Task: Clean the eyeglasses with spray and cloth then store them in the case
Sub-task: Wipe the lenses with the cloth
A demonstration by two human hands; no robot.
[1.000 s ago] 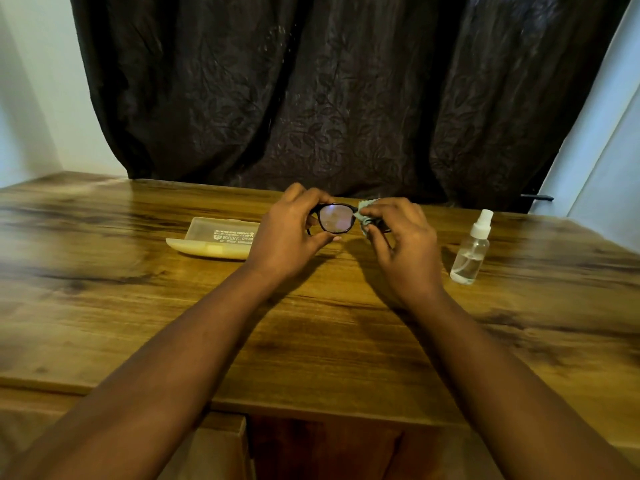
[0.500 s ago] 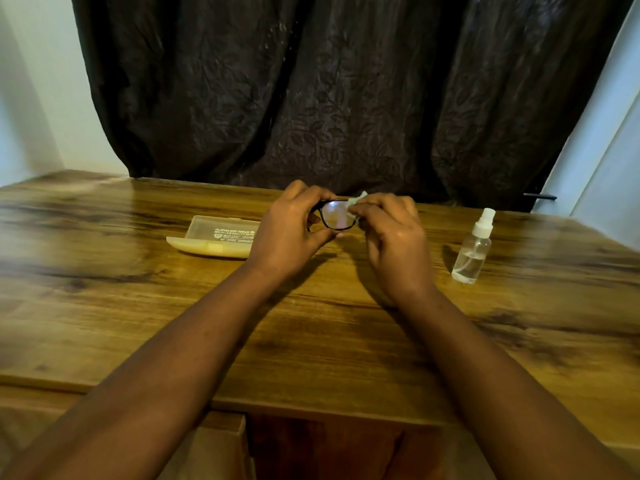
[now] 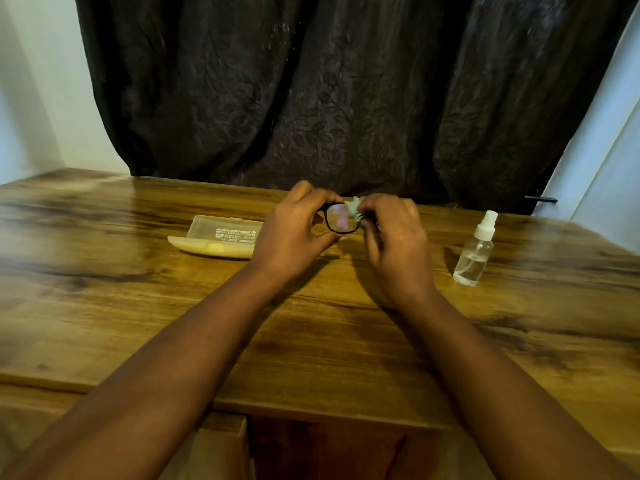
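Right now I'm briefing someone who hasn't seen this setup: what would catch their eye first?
Probably the two hands raised over the middle of the wooden table: the left hand holds black-framed eyeglasses while the right hand pinches a pale cloth against them. Next, the open yellowish case lying to the left and the clear spray bottle standing to the right.

A wooden counter (image 3: pixel 104 306) with a strong dark grain fills the lower half of the view, its near edge running across the bottom. Below that edge sits a darker reddish-brown opening (image 3: pixel 329 452). Behind the counter hangs a dark, crinkled curtain (image 3: pixel 346 98) with a faint leaf pattern, reaching down to the counter's far edge. Pale walls (image 3: pixel 38 98) show on both sides of it. A small dark handle (image 3: pixel 541 199) sticks out at the right, beside the curtain.
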